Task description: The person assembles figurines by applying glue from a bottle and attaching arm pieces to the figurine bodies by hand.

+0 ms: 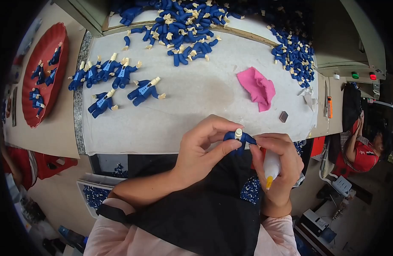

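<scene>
Your left grip [200, 148] pinched the figure [242, 139] over the desk's [162, 128] near edge; your right grip [283, 164] nipped its arm [250, 139], bottle [271, 164] tucked in the palm. Step in hand looked like seating that arm, calling for a steady left hold and even pressure. Joint couldn't be made out; legs blurred into the black apron [183, 217]; bottle partly covered.

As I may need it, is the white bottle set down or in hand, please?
In hand: the right hand holds the white bottle, with its yellow tip visible.
</scene>
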Motion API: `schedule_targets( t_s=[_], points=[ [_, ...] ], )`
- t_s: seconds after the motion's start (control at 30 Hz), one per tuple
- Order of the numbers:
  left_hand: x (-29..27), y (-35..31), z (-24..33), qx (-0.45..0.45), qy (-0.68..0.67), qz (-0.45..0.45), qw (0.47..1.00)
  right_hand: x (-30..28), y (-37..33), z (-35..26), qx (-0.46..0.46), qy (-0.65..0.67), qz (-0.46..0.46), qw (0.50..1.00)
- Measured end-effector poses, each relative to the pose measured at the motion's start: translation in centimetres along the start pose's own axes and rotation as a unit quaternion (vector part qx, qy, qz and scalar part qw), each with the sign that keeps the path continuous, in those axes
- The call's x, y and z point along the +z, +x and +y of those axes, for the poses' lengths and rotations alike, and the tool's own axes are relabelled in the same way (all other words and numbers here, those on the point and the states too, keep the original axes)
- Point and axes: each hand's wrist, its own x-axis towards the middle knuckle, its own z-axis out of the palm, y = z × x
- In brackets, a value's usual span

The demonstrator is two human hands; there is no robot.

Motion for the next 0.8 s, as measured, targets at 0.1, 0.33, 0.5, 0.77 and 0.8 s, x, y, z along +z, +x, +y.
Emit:
schedule_targets(
  t_s=[0.1,0.33,0.5,0.77,0.8],
  points=[
    [0.19,-0.15,-0.14,0.029,0.019,0.018,0.999,0.1,0.09,-0.09,-0.002,-0.005,-0.001,1.0],
    [0.48,-0.25,0.25,0.012,-0.007,0.045,0.999,0.33,-0.13,-0.19,-0.01,-0.004,0.01,1.0],
    [0.3,-0.23,0.05,0.04,0.014,0.037,0.998,0.16,0.09,-0.12,-0.021,-0.017,-0.004,1.0],
    [0.31,-0.14,0.33,-0.017,-0.044,0.039,0.998,0.13,0.32,0.06,0.013,0.029,-0.028,0.999],
    [0.32,-0.2,0.31,-0.016,-0.043,0.04,0.998,0.17,0.26,0.07,0.012,0.03,-0.029,0.999]
  ],
)
